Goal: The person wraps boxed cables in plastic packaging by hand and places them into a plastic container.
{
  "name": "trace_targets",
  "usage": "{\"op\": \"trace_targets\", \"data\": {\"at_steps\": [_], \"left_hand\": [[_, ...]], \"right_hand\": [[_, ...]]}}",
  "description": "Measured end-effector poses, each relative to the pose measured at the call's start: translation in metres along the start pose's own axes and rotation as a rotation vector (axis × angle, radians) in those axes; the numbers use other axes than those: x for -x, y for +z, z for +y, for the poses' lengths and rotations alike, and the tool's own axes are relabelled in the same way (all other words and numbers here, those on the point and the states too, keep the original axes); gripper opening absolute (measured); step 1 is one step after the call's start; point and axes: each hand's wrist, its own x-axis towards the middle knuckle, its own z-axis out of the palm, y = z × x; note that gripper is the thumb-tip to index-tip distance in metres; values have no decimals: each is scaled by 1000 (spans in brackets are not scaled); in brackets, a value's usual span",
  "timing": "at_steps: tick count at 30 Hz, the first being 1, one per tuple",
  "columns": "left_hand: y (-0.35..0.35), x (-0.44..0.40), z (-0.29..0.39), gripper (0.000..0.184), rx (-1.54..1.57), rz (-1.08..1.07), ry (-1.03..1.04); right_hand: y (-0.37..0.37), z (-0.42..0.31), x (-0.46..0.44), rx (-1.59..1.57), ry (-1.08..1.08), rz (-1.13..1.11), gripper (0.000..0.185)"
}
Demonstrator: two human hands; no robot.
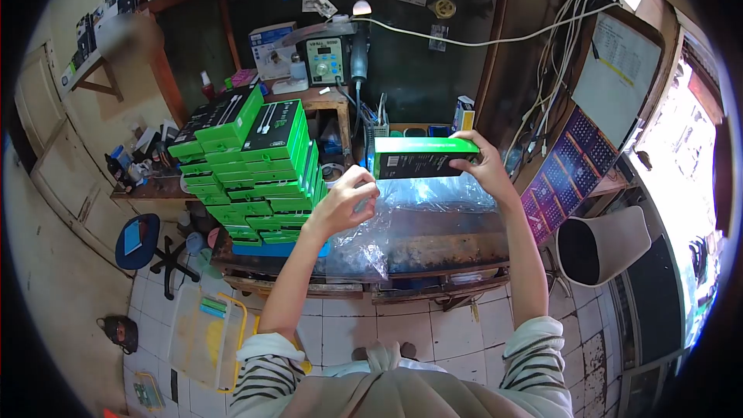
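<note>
A green and black box (418,158) is raised over the workbench, its black printed side facing me. My right hand (483,164) grips its right end between thumb and fingers. Just left of the box, my left hand (350,203) has its fingers curled together in a pinch; whatever they hold, if anything, is too small to make out. Clear plastic wrap (371,241) lies on the bench below both hands. To the left rises a tall stack of similar green boxes (267,162).
A soldering station (325,60) stands on a small shelf (309,96) at the back. White cables (569,39) hang at the right, beside a purple sheet (569,174). A white chair (615,246) is at the right, a yellow-edged plastic bin (203,340) on the floor at left.
</note>
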Motion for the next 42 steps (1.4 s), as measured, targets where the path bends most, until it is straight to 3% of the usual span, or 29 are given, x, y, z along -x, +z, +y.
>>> {"op": "trace_targets", "data": {"at_steps": [12, 19, 24, 26, 29, 30, 32, 34, 36, 38, 42], "left_hand": [[13, 6, -5, 19, 5, 73, -62], [20, 8, -5, 23, -83, 95, 39], [36, 8, -3, 22, 63, 38, -136], [41, 7, 0, 25, 27, 20, -118], [48, 5, 5, 51, 52, 70, -170], [52, 7, 3, 51, 51, 73, -170], [59, 10, 0, 58, 235, 61, -325], [64, 11, -5, 65, 189, 54, -298], [73, 10, -8, 67, 408, 210, -376], [80, 8, -8, 66, 725, 319, -520], [95, 8, -21, 67, 868, 421, -531]], "right_hand": [[-1, -13, 15, 248, 2, -148, 37], [-1, -21, 20, 466, -178, -209, 34], [16, -26, 23, 644, -303, -242, 32], [24, -20, 24, 735, -334, -259, 33], [29, -17, 26, 696, -331, -241, 37], [29, -17, 25, 655, -303, -232, 40], [30, -21, 23, 583, -254, -224, 43], [33, -22, 23, 508, -197, -217, 46], [36, -19, 17, 463, -266, -43, 50], [38, -7, 11, 447, -239, 33, 44], [49, 9, 7, 370, -205, 65, 34]]}}
